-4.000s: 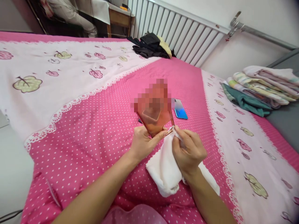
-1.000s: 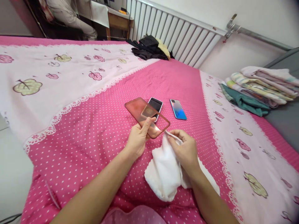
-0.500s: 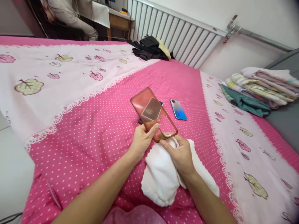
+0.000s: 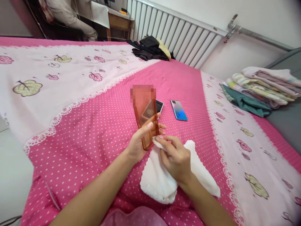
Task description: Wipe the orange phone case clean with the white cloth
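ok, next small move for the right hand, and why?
Probably slide the pinched white cloth along the right edge of the orange case: the right hand has it bunched at that edge, near the lower end, while the left hand holds the case.

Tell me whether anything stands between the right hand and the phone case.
Only the white cloth: the right hand pinches its corner at the lower right edge of the phone case. Nothing else visible is in between.

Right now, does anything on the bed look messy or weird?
Yes: dark clothes by the radiator lie crumpled, unlike the folded fabrics at right. The top of the orange phone case is pixelated. I see no spill.
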The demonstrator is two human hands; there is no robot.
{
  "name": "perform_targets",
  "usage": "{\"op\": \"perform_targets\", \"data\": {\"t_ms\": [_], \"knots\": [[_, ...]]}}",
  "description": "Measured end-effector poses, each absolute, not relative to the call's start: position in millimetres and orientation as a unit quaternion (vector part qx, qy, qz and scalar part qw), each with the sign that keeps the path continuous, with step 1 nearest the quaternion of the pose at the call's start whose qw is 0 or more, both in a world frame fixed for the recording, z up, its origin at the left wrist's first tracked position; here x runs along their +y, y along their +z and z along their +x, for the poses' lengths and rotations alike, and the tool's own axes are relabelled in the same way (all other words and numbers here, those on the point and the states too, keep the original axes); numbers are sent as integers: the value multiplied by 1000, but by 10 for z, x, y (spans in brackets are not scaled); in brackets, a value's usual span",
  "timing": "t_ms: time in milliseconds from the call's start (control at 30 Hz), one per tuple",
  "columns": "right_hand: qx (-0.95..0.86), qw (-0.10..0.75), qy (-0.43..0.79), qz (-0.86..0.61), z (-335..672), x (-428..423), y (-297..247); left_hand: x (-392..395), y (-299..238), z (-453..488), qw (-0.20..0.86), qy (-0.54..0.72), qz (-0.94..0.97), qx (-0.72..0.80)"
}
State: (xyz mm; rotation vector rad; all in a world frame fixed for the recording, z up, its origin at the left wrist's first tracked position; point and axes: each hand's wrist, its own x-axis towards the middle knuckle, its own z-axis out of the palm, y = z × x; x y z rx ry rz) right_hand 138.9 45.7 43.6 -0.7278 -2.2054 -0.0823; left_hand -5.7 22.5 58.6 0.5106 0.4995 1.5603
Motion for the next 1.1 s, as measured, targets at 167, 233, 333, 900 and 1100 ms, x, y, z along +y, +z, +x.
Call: {"op": "perform_targets", "data": {"t_ms": [167,233,333,900,1100], "knots": [[-805,454,2,-382,1415,493,505,223,584,-42,617,705,240,254],[-795,471,-43,-380,1421,494,507,219,585,-19,619,703,235,260],[-798,471,-111,-359,1426,483,468,202,576,52,647,690,206,250],[-923,198,-92,-318,1358,426,462,224,511,112,664,668,161,295],[-920,217,-34,-323,1356,413,485,235,544,63,658,678,150,291]]}}
